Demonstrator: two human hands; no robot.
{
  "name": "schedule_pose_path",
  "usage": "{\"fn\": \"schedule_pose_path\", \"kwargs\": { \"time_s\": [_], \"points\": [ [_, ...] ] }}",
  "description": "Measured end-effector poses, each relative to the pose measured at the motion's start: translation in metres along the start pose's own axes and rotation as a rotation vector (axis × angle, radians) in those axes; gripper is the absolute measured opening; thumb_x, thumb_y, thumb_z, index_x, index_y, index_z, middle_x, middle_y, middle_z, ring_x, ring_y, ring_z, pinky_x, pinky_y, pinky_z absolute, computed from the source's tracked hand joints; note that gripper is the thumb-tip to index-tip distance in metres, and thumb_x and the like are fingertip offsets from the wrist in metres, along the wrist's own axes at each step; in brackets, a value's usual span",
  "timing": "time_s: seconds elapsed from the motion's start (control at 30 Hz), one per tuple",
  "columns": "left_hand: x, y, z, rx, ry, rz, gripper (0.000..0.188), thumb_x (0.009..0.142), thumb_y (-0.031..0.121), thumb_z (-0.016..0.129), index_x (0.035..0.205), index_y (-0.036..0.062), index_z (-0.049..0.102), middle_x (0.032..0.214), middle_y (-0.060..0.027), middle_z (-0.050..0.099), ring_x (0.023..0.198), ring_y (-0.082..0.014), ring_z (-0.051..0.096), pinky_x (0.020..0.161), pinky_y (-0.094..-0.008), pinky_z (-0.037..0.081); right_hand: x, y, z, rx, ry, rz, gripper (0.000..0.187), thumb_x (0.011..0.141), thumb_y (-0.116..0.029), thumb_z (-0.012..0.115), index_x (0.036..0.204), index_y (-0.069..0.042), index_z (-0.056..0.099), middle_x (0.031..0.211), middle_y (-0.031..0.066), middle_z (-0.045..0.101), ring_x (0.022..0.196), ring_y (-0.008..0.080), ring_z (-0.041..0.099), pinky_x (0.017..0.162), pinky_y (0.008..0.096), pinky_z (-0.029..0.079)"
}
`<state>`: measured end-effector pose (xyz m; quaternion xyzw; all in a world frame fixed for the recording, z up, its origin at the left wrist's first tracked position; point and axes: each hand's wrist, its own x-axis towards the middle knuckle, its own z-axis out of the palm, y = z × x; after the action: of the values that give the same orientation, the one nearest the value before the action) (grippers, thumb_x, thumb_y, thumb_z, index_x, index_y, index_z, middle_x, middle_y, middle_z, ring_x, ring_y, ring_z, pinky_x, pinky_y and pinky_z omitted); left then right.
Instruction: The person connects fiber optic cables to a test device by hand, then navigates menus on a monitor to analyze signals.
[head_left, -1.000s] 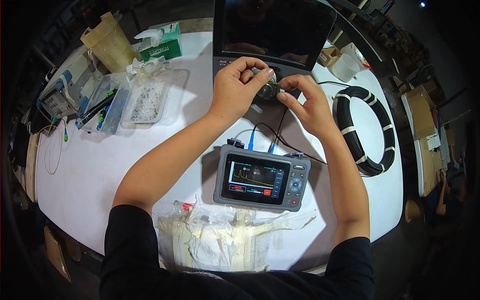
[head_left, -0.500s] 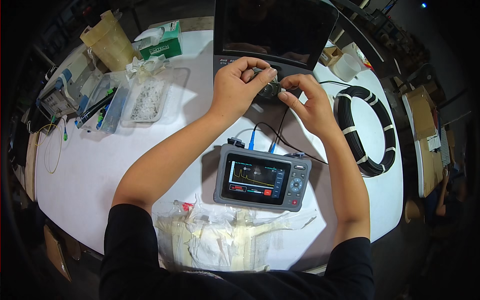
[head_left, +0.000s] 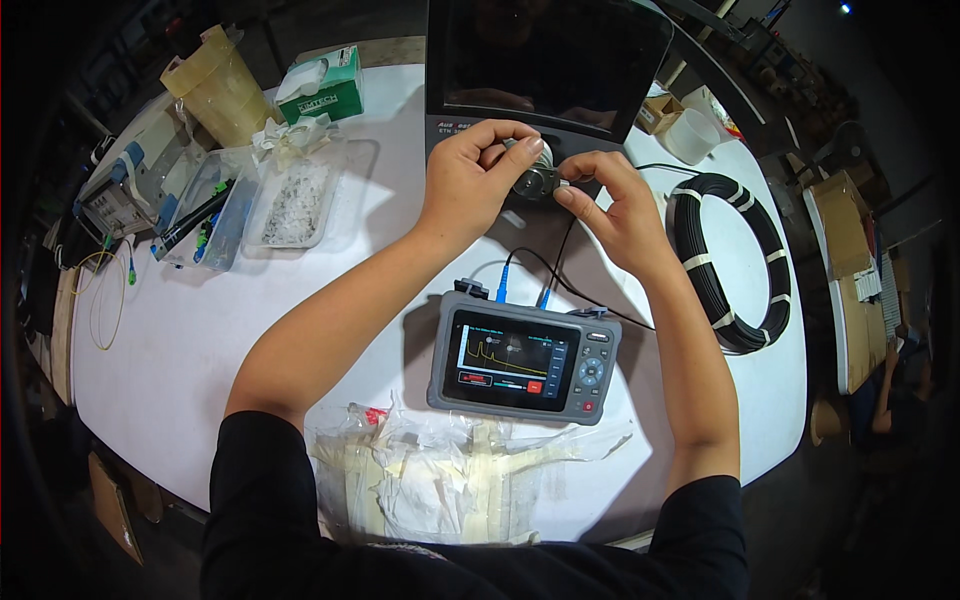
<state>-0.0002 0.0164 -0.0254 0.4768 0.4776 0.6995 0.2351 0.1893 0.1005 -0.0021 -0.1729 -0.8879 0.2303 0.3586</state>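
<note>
1. Dark grey and metallic-looking, a round piece (head_left: 535,183) sits between the two hands, above the middle of the surface (head_left: 180,340) and just in front of a black monitor (head_left: 550,60).
2. The left hand (head_left: 475,175) has its fingers curled around the upper part of that piece, thumb laid across the top; the exact contact is partly hidden.
3. The right hand (head_left: 620,205) pinches a small pale bit (head_left: 563,184) between thumb and index finger, right beside the round piece.
4. Nearer the body lies a grey handheld tester (head_left: 435,375), its screen showing a yellow trace; two blue connectors (head_left: 503,283) stand at its top edge.
5. To the right rests a black cable coil (head_left: 689,225) bound with white ties.
6. On the left are a clear bin (head_left: 225,240), a shallow tray (head_left: 285,244) of whitish scraps, a green tissue box (head_left: 335,98) and stacked tape rolls (head_left: 225,95).
7. Taped plastic film (head_left: 425,485) covers the near edge.
</note>
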Motion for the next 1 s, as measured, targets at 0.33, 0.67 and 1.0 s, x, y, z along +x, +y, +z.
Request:
{"fn": "schedule_pose_path", "kwargs": {
  "time_s": [0.33, 0.67, 1.0],
  "points": [
    [-0.002, 0.009, 0.001, 0.089, 0.002, -0.034, 0.020, 0.095, 0.018, 0.079, 0.105, 0.0014, 0.076, 0.067, 0.0116, 0.044, 0.064, 0.0003, 0.040, 0.063, -0.0180, 0.038, 0.000, 0.001, -0.001, 0.006, 0.004, -0.014, 0.027, 0.089, -0.028, 0.080, 0.104, -0.007, 0.071, 0.097, 0.0080, 0.072, 0.095, 0.0279, 0.062, 0.084, 0.0396, 0.047],
    [0.000, 0.006, 0.001, 0.056, -0.001, -0.010, 0.021, 0.093, 0.020, 0.080, 0.101, 0.0018, 0.075, 0.064, 0.0115, 0.042, 0.061, -0.0002, 0.036, 0.059, -0.0201, 0.034, 0.000, 0.000, -0.001, 0.007, -0.001, -0.010, 0.027, 0.089, -0.027, 0.081, 0.104, -0.007, 0.071, 0.097, 0.0072, 0.072, 0.094, 0.0273, 0.061, 0.084, 0.0396, 0.047],
    [0.001, -0.003, -0.004, 0.058, -0.026, -0.012, 0.021, 0.099, 0.016, 0.073, 0.111, 0.0003, 0.077, 0.078, 0.0030, 0.069, 0.072, -0.0001, 0.057, 0.070, -0.0178, 0.047, 0.001, -0.001, -0.001, 0.005, 0.002, -0.003, 0.026, 0.089, -0.027, 0.081, 0.103, -0.007, 0.072, 0.095, 0.0079, 0.071, 0.094, 0.0277, 0.062, 0.084, 0.0390, 0.047]
  ]
}}
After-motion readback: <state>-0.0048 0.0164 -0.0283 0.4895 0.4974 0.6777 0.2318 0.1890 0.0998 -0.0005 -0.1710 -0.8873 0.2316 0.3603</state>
